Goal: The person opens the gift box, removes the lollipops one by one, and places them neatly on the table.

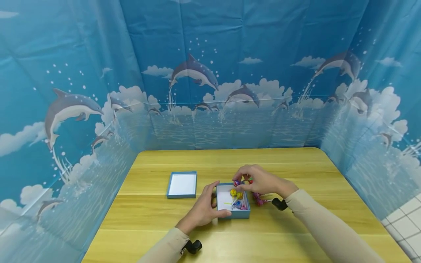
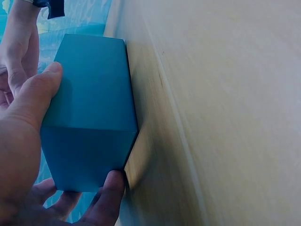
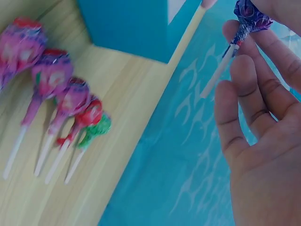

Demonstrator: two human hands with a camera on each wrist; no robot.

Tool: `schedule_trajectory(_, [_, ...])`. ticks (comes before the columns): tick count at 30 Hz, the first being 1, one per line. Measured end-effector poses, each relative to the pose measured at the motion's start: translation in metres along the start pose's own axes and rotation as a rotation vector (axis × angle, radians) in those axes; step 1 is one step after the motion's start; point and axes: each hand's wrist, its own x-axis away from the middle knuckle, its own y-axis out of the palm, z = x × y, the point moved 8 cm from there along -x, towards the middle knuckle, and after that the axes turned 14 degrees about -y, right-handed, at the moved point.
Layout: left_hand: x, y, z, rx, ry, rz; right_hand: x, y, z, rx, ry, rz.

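Observation:
A blue open box (image 1: 234,214) with a white inside stands on the table, holding several lollipops; among them are a yellow lollipop (image 1: 233,192) and a blue lollipop (image 1: 238,205). My left hand (image 1: 208,205) grips the box at its left side, thumb along the front wall and fingers round the left side. Above the box's back right corner, my right hand (image 1: 260,179) pinches a purple-wrapped lollipop (image 3: 251,18) between thumb and fingertips. Its white stick points away from the palm. Right of the box lies a row of lollipops in pink, red and green wrappers, including a green lollipop (image 3: 98,125).
A blue-edged shallow lid (image 1: 182,184) with a white inside lies left of the box. The wooden table (image 1: 158,219) meets a dolphin-print curtain (image 1: 210,124) along its back. White tiles (image 1: 406,219) show at the lower right.

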Motion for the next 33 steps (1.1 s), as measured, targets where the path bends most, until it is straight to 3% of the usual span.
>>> schedule_trajectory(7, [0.000,-0.001,0.000,-0.005,0.002,0.009,0.012,-0.007,0.014,0.067,0.026,0.042])
schedule_trajectory(33, [0.001,-0.001,0.001,-0.010,0.005,0.005,0.065,-0.025,0.077,0.075,0.195,0.143])
